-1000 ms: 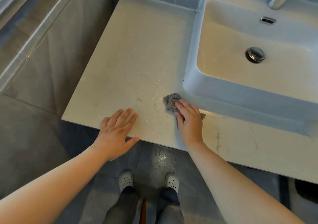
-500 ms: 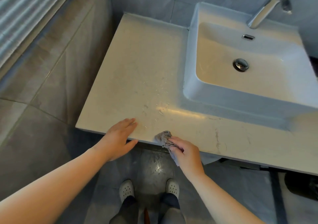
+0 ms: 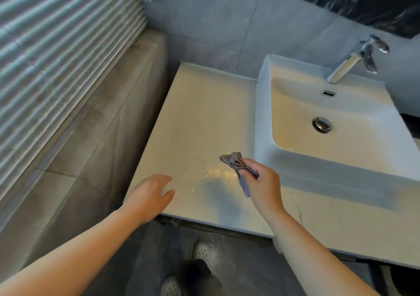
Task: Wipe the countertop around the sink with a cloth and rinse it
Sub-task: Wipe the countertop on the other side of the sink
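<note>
Above the pale countertop (image 3: 200, 118), just left of the white sink (image 3: 263, 123), the right hand (image 3: 263, 182) curls its fingers around a crumpled grey cloth (image 3: 234, 162), bunched end raised, tail hanging. At the front edge, the left hand (image 3: 150, 193) lies loosely spread, holding nothing.

Cool daylight is filtering through the slatted blinds (image 3: 56, 68) on the left, leaving the room dim and bluish. A warm glare is shining off the wet countertop (image 3: 200, 118) beside the sink (image 3: 263, 118) — just below it, the right hand (image 3: 261, 182) and the cloth (image 3: 234, 161) it grips are casting a soft shadow. Wide-angle distortion is bending the edges, and blur is smearing the left hand (image 3: 150, 193) and shoes (image 3: 203, 251).
</note>
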Motion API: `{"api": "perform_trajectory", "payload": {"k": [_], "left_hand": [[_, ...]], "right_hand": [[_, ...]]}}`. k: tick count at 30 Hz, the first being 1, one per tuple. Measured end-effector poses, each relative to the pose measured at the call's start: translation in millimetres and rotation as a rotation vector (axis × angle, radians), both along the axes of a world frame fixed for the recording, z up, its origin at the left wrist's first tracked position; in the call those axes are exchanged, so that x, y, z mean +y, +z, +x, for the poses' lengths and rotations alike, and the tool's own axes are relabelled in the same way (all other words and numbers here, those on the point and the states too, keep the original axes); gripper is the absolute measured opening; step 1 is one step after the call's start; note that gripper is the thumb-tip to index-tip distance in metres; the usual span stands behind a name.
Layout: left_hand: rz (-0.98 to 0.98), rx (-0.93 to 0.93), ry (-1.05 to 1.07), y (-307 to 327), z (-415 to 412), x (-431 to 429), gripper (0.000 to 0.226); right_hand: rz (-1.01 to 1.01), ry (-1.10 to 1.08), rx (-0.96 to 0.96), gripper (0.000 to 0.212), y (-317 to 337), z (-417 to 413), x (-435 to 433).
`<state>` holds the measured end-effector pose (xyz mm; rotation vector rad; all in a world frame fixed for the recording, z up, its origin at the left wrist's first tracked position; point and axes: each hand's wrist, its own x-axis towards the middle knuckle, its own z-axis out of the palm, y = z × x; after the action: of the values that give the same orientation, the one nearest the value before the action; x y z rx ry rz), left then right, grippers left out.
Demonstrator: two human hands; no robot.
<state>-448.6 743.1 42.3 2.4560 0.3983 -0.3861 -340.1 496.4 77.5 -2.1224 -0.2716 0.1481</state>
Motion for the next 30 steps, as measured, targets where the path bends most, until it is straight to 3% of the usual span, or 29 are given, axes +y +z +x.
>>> {"api": "perform_trajectory", "payload": {"k": [6, 14, 23, 26, 30], "left_hand": [[0.062, -0.062, 0.050, 3, 60, 25, 0.044], [0.123, -0.067, 0.096, -2, 170, 58, 0.042], [0.173, -0.116, 0.025, -38, 276, 85, 0.050], [0.230, -0.145, -0.023, -53, 304, 97, 0.056], [0.329, -0.192, -0.076, -66, 343, 119, 0.087]], "right_hand": [[0.063, 0.010, -0.010, 0.032, 4, 82, 25], [-0.009, -0.031, -0.085, 0.027, -1, 214, 67], [-0.127, -0.215, -0.150, 0.023, -58, 334, 92], [-0.183, -0.311, -0.206, 0.024, -71, 359, 98], [-0.208, -0.444, -0.211, 0.030, -83, 383, 116]]}}
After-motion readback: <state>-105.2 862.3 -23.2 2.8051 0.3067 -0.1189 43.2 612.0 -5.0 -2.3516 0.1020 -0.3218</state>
